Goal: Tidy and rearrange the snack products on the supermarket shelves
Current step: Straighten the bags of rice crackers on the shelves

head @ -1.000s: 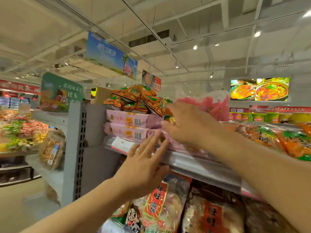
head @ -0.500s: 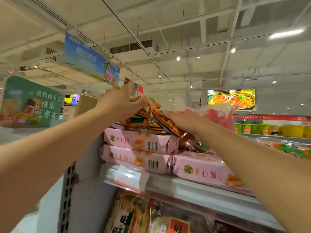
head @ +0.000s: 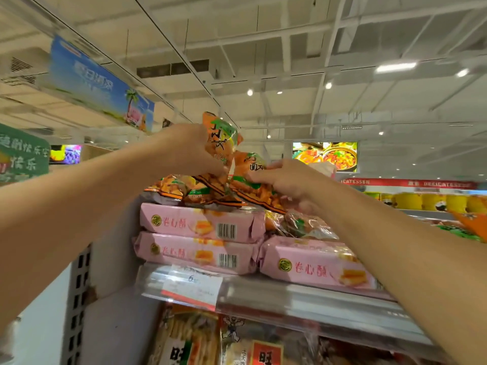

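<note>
Orange crinkly film is what both sets of fingers are dealing with right now. The left hand (head: 189, 151) is curling its fingers round one upright orange snack bag (head: 220, 139), lifting its top end above the pile, while the right hand (head: 287, 180) is gripping a second orange bag (head: 250, 167) just beside it, fingers wrapped over the bag's front. Both bags are sitting on top of the heap of orange packs (head: 184, 189), which is lying on the stacked pink wafer-roll packs (head: 200, 223) at the left end of the top shelf (head: 303, 293).

So the step in hand looks like straightening that messy orange heap. I'm guessing the next move is standing or laying those two bags square with the rest, and it's calling for a light touch, since slippery film on a loose pile probably slides off easily.

Further out, another pink pack (head: 316, 264) is lying to the right, with clear-wrapped snacks (head: 297, 222) wedged behind it, hard to say what exactly. A price tag (head: 192, 285) is hanging on the shelf's clear front strip, and rice cracker bags (head: 192, 341) are filling the shelf below. Overhead, a white ceiling with spotlights, a blue hanging banner (head: 100, 85), a green sign (head: 23, 154) and a lit food screen (head: 325, 156) are showing.
</note>
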A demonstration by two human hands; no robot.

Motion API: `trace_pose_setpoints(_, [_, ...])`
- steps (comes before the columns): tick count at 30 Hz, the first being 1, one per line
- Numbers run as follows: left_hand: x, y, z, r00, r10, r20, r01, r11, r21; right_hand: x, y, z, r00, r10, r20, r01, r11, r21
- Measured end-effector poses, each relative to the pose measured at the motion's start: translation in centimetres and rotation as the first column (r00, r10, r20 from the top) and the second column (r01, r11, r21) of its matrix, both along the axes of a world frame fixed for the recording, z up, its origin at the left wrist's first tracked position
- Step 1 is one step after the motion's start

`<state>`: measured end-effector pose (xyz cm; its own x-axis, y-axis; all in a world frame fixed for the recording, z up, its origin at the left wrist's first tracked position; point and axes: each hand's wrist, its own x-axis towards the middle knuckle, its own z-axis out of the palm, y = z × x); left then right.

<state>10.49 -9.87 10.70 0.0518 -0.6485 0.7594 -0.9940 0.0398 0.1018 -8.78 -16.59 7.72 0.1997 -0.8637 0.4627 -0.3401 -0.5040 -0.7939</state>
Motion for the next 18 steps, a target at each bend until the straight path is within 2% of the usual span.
trace_pose_setpoints(4, [-2.5, 1.1, -1.1, 0.985, -0.173, -0.015, 0.170, 0.978, -0.122, -3.1, 2.8, -0.5, 0.994, -0.101, -0.031, 0.092, 0.970, -0.224])
trace_pose_setpoints(7, [-5.6, 1.6, -2.7, 0.957, -0.290, 0.028, 0.290, 0.940, -0.181, -6.7, 5.3, -1.5, 0.984, -0.176, -0.040, 0.155, 0.939, -0.307])
trace_pose_setpoints(10, [-9.6, 1.4, -4.0, 0.906, -0.410, 0.105, 0.422, 0.890, -0.171, -10.9, 7.5, -2.8, 0.971, -0.237, 0.004, 0.225, 0.918, -0.326])
trace_pose_setpoints(12, [-12.8, 1.5, -4.5, 0.840, -0.533, 0.099, 0.542, 0.830, -0.129, -14.2, 9.1, -3.7, 0.957, -0.289, 0.025, 0.280, 0.898, -0.339])
trace_pose_setpoints(14, [-16.7, 2.0, -5.0, 0.741, -0.671, 0.026, 0.671, 0.737, -0.078, -17.9, 10.8, -4.5, 0.927, -0.375, 0.011, 0.354, 0.866, -0.354])
trace_pose_setpoints(18, [-25.4, 3.0, -6.0, 0.593, -0.799, -0.101, 0.794, 0.601, -0.095, -26.3, 14.2, -5.7, 0.853, -0.523, -0.004, 0.487, 0.798, -0.356])
